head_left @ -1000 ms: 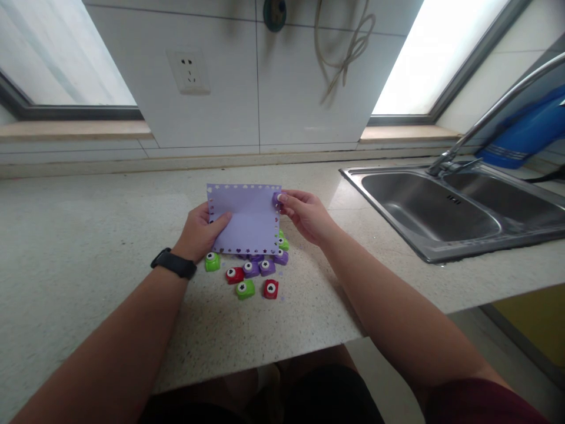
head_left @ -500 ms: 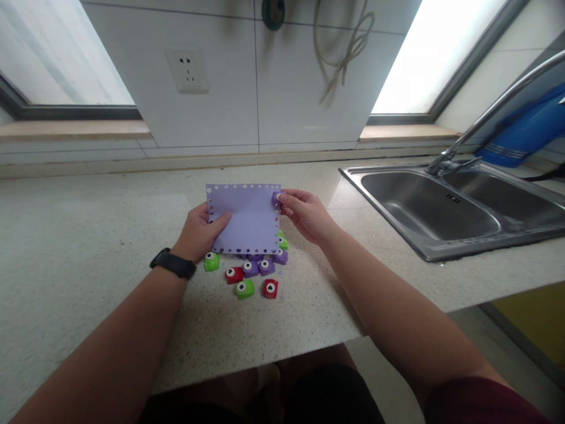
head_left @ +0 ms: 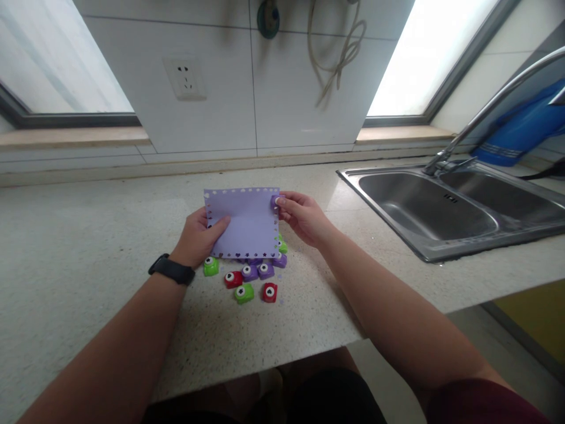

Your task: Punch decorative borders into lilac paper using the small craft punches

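Observation:
A sheet of light purple paper (head_left: 247,227) with small shapes punched along its edges is held up over the counter. My left hand (head_left: 198,235) grips its left side, thumb on the front and fingers behind. At the paper's upper right edge, my right hand (head_left: 304,215) pinches a purple craft punch (head_left: 274,201), its thumb on the white button. Below the sheet lie several more punches: a green punch (head_left: 210,266) by my left wrist, a red punch (head_left: 233,279), a purple punch (head_left: 265,270), another green punch (head_left: 244,292) and another red punch (head_left: 269,292). The paper partly covers others.
A steel double sink (head_left: 426,206) with a tall faucet (head_left: 489,106) is set into the counter (head_left: 97,247) on the right. Blue material (head_left: 521,129) is behind the faucet. A wall socket (head_left: 184,78) and a looped cable (head_left: 338,65) are on the tiled wall.
The whole view has shifted slightly, so things sit a little lower. My hands keep the same hold on the paper and the punch.

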`<state>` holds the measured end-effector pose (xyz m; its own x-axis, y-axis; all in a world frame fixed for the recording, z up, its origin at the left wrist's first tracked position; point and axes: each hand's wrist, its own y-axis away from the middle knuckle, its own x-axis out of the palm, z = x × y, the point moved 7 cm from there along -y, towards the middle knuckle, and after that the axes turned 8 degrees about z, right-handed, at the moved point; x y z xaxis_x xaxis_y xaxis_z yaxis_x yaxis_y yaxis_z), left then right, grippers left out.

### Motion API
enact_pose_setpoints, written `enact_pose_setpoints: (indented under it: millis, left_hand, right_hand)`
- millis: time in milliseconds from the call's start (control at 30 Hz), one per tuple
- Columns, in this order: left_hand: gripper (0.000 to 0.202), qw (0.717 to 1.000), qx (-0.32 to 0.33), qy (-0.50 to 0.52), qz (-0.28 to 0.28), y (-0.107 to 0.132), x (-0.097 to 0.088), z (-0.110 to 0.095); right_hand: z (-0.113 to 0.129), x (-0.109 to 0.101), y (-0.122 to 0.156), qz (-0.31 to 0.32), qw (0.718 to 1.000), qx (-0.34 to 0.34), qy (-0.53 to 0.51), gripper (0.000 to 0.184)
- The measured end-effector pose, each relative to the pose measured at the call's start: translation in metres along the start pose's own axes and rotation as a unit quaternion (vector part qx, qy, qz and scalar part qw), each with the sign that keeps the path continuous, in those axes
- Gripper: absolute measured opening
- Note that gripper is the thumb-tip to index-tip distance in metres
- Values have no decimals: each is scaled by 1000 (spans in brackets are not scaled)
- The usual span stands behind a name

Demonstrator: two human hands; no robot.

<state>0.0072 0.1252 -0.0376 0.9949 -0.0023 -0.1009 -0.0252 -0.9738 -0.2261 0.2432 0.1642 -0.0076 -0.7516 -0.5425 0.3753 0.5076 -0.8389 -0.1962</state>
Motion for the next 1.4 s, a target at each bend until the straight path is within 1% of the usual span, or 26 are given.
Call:
enact_pose_setpoints:
  millis: [333, 667, 933, 1233, 1400]
  left_hand:
    - [52, 1000, -1, -15, 4, 2, 2, -4]
    - [56, 999, -14, -43, 0, 5, 5, -10]
    - [59, 998, -35, -56, 3, 8, 9, -15]
    - [64, 998, -45, -42, 14, 11, 14, -18]
    - [65, 998, -41, -51, 11, 11, 13, -17]
  right_hand:
    - [2, 4, 1, 23, 1000, 0, 5, 24]
    - [0, -2, 1, 4, 1000, 3, 10, 22]
    - [-1, -5, 2, -31, 999, -10, 20, 32]
    - [7, -7, 4, -52, 998, -41, 11, 33]
    - [11, -6, 5, -47, 997, -47, 27, 33]
